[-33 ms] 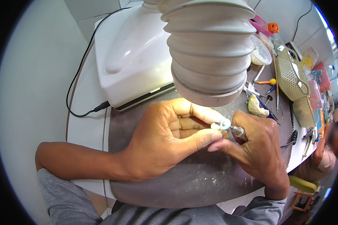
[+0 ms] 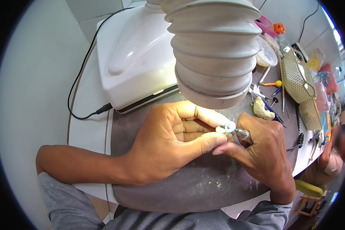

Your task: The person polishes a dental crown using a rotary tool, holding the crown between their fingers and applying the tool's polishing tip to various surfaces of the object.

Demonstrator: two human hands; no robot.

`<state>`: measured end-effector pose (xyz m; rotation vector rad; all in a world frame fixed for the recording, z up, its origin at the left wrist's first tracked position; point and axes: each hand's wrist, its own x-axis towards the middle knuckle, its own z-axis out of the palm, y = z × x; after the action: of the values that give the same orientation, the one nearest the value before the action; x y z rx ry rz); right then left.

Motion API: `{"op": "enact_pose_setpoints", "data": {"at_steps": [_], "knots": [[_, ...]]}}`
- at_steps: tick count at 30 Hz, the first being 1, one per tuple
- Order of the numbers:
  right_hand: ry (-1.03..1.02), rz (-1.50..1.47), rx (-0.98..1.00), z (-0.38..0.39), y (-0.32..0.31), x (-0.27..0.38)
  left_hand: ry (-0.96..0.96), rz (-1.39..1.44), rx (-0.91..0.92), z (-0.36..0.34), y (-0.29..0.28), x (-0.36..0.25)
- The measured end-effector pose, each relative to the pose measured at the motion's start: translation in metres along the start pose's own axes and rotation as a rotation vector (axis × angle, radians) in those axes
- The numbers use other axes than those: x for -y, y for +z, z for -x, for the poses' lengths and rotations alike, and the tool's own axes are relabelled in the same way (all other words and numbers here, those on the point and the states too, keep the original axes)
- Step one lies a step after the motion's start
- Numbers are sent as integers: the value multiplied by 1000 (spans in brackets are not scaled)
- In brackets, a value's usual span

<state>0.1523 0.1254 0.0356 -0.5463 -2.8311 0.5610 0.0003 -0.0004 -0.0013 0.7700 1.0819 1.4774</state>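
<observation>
My left hand (image 2: 172,142) pinches a small cream, tooth-like piece (image 2: 220,130) between thumb and fingertips, under bright light. My right hand (image 2: 262,147) is wrapped round a metal rotary handpiece (image 2: 243,134) that points left. On its tip sits a small pale-blue polishing wheel (image 2: 230,127), right against or very close to the cream piece; contact is hard to make out. The thumbs of both hands meet below the wheel. Fingers cover much of the piece and most of the handpiece.
A ribbed white suction hose (image 2: 214,50) hangs just above my hands. Behind it at left stands a white machine (image 2: 138,57) with a black cable (image 2: 103,109). A cream cast (image 2: 263,109), brushes and tools lie right, near a woven basket (image 2: 297,74). Another person (image 2: 326,165) sits far right.
The cream piece and the wheel have shifted very slightly at my fingertips. Both hands hold the same place.
</observation>
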Motion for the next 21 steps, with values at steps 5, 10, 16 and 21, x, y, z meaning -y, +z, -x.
{"op": "enact_pose_setpoints", "data": {"at_steps": [5,10,16,21], "knots": [[6,-16,6,0,1,0,-12,-11,12,1,0,-1],[-7,8,-42,0,-3,0,35,-23,8,1,1,0],[-16,39,-113,1,-5,-5,62,4,19,-1,-2,1],[-39,37,-127,2,-3,-6,56,12,22,-1,-1,0]]}}
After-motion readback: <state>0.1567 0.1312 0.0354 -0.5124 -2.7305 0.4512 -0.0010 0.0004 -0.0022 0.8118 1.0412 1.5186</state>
